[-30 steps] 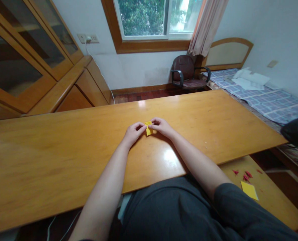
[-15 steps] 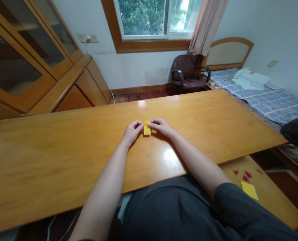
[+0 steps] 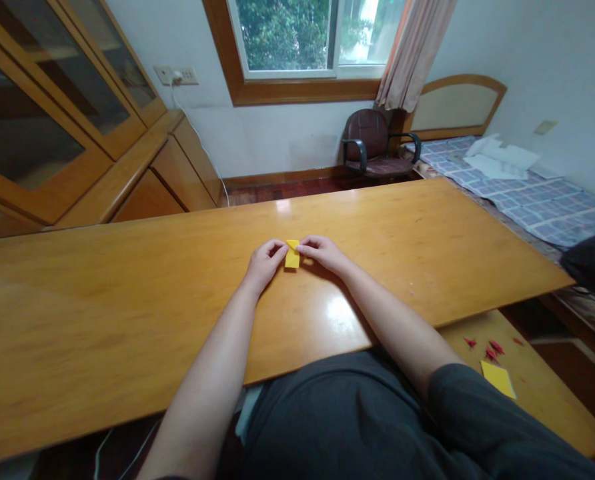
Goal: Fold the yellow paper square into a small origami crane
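A small piece of yellow paper (image 3: 292, 259), folded into a narrow rectangle with a slanted crease near its top, is held just above the wooden table (image 3: 127, 300). My left hand (image 3: 267, 260) pinches its upper left edge between thumb and index finger. On the other side, my right hand (image 3: 321, 251) is closed in a pinch at the upper right edge. The lower part of the paper hangs free, with a shadow under it.
On a lower surface (image 3: 542, 393) at the right lie several small red folded paper pieces (image 3: 492, 350) and a yellow paper stack (image 3: 498, 379). Beyond the table stand a brown armchair (image 3: 370, 143), a bed (image 3: 557, 200) and a glass-doored cabinet (image 3: 97, 160).
The lower end of the yellow paper has shifted very slightly to the left. Both hands keep almost the same place and grip.
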